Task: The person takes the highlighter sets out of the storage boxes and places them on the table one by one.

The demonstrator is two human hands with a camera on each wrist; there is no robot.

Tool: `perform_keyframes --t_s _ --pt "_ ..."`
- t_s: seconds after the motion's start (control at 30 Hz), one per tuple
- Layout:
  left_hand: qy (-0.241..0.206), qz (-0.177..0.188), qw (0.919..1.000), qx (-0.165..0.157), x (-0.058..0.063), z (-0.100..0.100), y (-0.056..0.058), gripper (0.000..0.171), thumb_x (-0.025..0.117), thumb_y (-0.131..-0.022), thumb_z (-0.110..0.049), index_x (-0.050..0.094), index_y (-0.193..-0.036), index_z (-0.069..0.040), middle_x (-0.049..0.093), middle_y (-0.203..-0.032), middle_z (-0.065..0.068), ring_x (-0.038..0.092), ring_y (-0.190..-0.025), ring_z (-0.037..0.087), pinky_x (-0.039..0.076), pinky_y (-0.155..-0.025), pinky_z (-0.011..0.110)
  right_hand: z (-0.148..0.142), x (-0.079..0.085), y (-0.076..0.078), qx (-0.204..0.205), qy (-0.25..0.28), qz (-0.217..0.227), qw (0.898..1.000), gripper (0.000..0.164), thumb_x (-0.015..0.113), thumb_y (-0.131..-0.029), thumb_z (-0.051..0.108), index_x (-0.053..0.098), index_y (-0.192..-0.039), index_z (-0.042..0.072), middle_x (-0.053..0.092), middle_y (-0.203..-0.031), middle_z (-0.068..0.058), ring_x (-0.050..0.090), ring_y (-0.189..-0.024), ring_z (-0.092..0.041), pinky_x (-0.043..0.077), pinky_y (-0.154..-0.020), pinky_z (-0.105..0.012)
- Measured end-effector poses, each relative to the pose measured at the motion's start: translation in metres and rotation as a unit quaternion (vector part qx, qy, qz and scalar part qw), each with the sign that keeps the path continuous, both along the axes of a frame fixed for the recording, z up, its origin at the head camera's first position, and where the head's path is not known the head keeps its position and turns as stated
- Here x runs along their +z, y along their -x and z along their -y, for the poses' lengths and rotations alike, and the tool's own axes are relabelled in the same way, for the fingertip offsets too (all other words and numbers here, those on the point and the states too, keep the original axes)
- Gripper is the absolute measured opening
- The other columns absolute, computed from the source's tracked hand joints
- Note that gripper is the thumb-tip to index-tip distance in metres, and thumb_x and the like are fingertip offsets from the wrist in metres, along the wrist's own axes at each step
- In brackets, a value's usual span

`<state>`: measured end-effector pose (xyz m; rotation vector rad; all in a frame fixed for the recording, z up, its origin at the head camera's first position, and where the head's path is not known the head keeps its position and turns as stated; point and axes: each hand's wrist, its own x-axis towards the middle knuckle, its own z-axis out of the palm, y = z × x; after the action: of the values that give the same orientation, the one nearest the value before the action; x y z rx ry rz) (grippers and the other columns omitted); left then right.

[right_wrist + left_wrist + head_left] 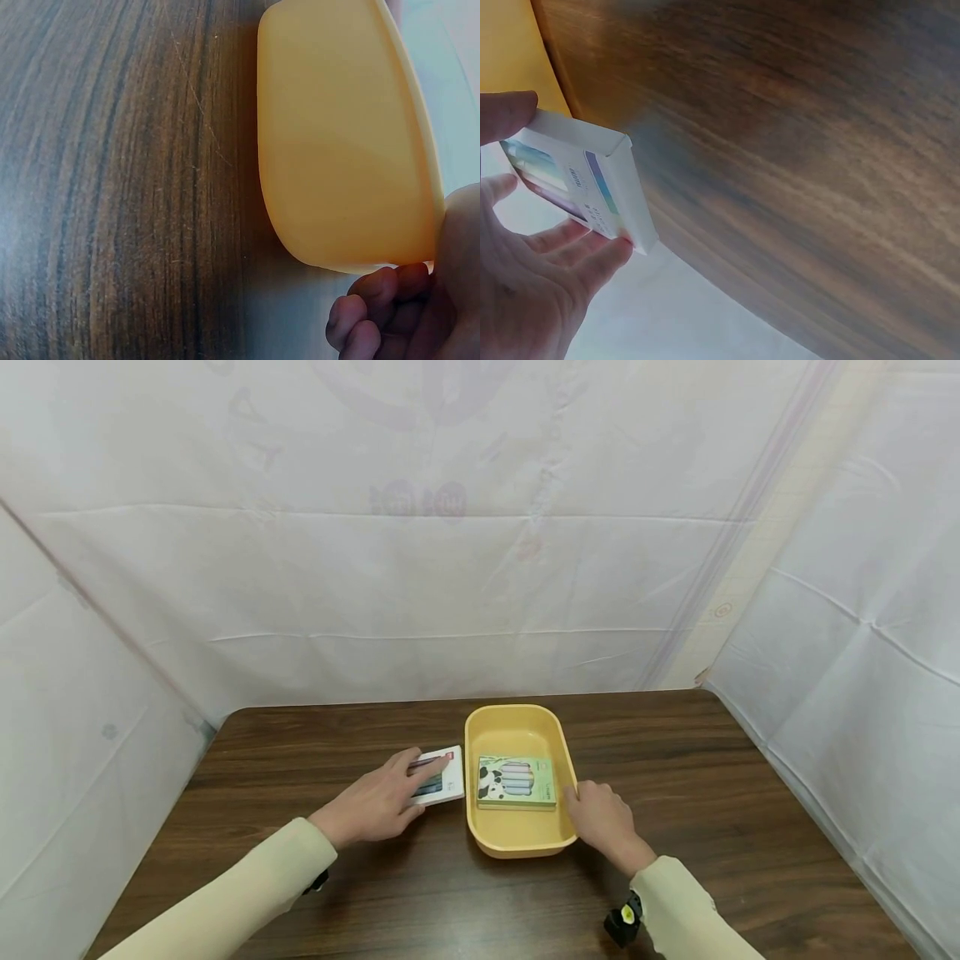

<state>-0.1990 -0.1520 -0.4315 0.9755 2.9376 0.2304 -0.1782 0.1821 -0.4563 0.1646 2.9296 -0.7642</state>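
Note:
My left hand (375, 803) grips a flat white marker box (453, 779) just left of a yellow plastic basin (517, 837). In the left wrist view the thumb lies on one edge of the white box (577, 133) and the fingers on the opposite edge; coloured pens are pictured on its face. The right hand (602, 820) holds the basin's right rim near its front corner, with curled fingers visible outside the wall in the right wrist view. A green marker box (517, 783) with a panda and pens printed on it lies flat inside the basin.
The dark wood-grain table (735, 810) extends on both sides of the basin. White sheeting (450, 577) hangs behind the table and along its left and right sides. Each wrist wears a black strap.

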Motion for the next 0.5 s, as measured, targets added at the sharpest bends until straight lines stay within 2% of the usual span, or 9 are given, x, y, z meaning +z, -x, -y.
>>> perform_keyframes --t_s 0.37,0.5 --pt "0.020 0.022 0.9995 -0.004 -0.008 0.002 -0.001 0.068 0.061 -0.093 -0.029 0.028 -0.152 -0.032 0.039 -0.144 0.018 0.050 -0.119 0.028 0.052 -0.074 0.039 0.000 0.000 -0.002 0.001 0.005 -0.005 1.000 0.044 0.037 -0.101 0.030 0.048 -0.062 0.013 0.049 -0.055 -0.003 0.044 -0.045 -0.016 0.033 -0.042 -0.027" --pt "0.033 0.032 0.9989 -0.005 -0.011 0.000 0.000 0.069 0.063 -0.092 -0.028 0.028 -0.151 -0.032 0.039 -0.144 0.018 0.050 -0.121 0.029 0.053 -0.080 0.040 0.000 0.000 -0.002 0.002 0.004 -0.004 1.000 0.044 0.036 -0.101 0.029 0.047 -0.062 0.013 0.048 -0.055 -0.003 0.044 -0.045 -0.016 0.033 -0.043 -0.027"
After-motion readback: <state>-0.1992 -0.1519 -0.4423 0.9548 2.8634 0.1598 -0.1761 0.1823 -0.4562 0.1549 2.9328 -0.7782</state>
